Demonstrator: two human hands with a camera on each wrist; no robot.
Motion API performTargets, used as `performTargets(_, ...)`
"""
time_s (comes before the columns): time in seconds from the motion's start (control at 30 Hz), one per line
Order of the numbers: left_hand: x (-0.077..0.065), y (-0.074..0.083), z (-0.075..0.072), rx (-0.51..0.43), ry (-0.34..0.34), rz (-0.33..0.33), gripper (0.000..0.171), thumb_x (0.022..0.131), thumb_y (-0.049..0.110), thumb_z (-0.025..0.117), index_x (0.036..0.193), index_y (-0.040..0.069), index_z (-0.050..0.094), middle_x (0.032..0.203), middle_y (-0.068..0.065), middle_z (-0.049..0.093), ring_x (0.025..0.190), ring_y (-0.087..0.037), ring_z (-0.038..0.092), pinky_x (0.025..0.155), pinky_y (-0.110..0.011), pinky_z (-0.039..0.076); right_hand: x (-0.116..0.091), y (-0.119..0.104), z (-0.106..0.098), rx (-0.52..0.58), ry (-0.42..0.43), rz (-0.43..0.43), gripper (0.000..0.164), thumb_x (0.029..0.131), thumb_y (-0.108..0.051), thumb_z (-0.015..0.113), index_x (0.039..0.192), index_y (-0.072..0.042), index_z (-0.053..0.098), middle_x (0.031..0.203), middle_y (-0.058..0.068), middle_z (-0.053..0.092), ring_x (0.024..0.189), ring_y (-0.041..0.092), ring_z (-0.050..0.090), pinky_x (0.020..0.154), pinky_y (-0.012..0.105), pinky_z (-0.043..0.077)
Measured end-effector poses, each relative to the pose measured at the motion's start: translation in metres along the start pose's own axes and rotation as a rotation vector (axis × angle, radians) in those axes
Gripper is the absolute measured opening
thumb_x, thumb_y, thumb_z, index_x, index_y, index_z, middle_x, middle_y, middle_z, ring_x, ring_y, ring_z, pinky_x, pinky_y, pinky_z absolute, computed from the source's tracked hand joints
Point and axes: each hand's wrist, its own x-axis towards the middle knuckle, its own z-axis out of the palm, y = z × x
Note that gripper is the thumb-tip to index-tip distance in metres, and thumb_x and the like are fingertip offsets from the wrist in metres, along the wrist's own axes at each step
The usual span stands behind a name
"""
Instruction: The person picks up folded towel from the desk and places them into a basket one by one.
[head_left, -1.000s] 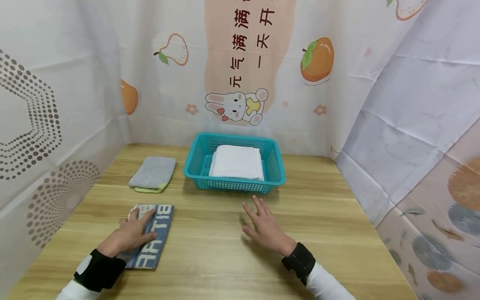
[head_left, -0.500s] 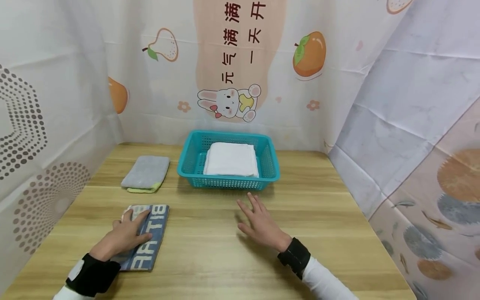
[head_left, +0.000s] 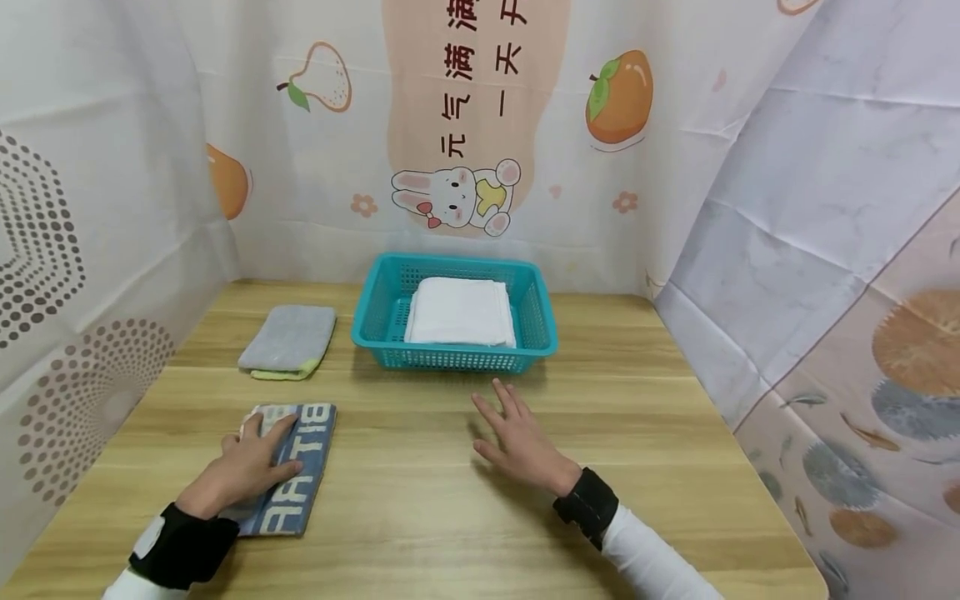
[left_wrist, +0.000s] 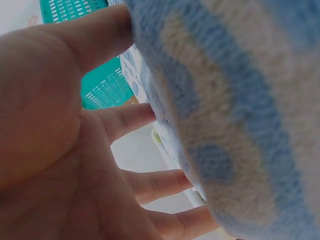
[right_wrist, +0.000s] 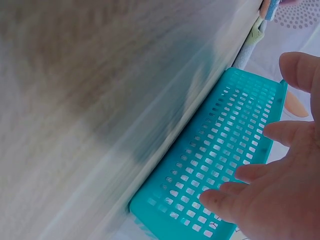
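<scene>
My left hand [head_left: 243,473] rests on a folded blue towel [head_left: 313,442] with pale lettering, at the front left of the table. Its fingers are spread, and the left wrist view shows the fingertips against the towel's fuzzy surface [left_wrist: 240,125]. Part of the towel is covered by the hand. My right hand [head_left: 525,450] holds nothing; its fingers are spread over the wooden table just in front of a teal plastic basket [head_left: 453,358]. In the right wrist view the basket's perforated side [right_wrist: 215,145] stands beyond those fingers.
Inside the basket lies a folded white towel [head_left: 461,312]. A folded grey towel [head_left: 288,337] with a yellow-green edge is on the table [head_left: 600,400] behind the blue one. Printed cloth [head_left: 300,183] hangs along the back and both sides.
The head view has turned a little to the right, so everything appears further left. Both hands and the towels keep their places on the table.
</scene>
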Motion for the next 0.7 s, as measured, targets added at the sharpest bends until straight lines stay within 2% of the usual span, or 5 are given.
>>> performTargets(0.13, 0.0014, -0.0001, -0.0007, 0.009, 0.013, 0.004, 0.083, 0.094, 0.044, 0.066, 0.152, -0.001, 0.028, 0.142, -0.052, 0.007, 0.112, -0.083, 0.018, 0.077, -0.074, 0.040, 0.0012, -0.0002, -0.0004, 0.009, -0.002, 0.006, 0.069, 0.098, -0.033, 0.063, 0.155, -0.009, 0.034, 0.159, 0.031, 0.016, 0.146, 0.051, 0.015, 0.115, 0.061, 0.022)
performTargets(0.47, 0.0018, 0.0023, -0.0012, -0.007, -0.021, -0.013, 0.086, 0.093, 0.048, 0.066, 0.154, 0.001, 0.027, 0.143, -0.052, 0.006, 0.115, -0.083, 0.014, 0.076, -0.073, 0.040, -0.0002, -0.0013, -0.0013, 0.023, -0.032, 0.024, 0.070, 0.099, -0.034, 0.062, 0.157, -0.010, 0.030, 0.161, 0.029, 0.013, 0.147, 0.050, 0.013, 0.116, 0.060, 0.020)
performTargets(0.7, 0.0039, 0.0055, 0.0003, -0.002, -0.033, -0.015, 0.088, 0.093, 0.051, 0.065, 0.155, 0.004, 0.026, 0.145, -0.051, 0.005, 0.116, -0.082, 0.014, 0.074, -0.071, 0.041, -0.0011, -0.0005, -0.0009, 0.022, -0.020, 0.018, 0.070, 0.098, -0.034, 0.063, 0.157, -0.010, 0.031, 0.160, 0.031, 0.015, 0.147, 0.050, 0.014, 0.116, 0.059, 0.021)
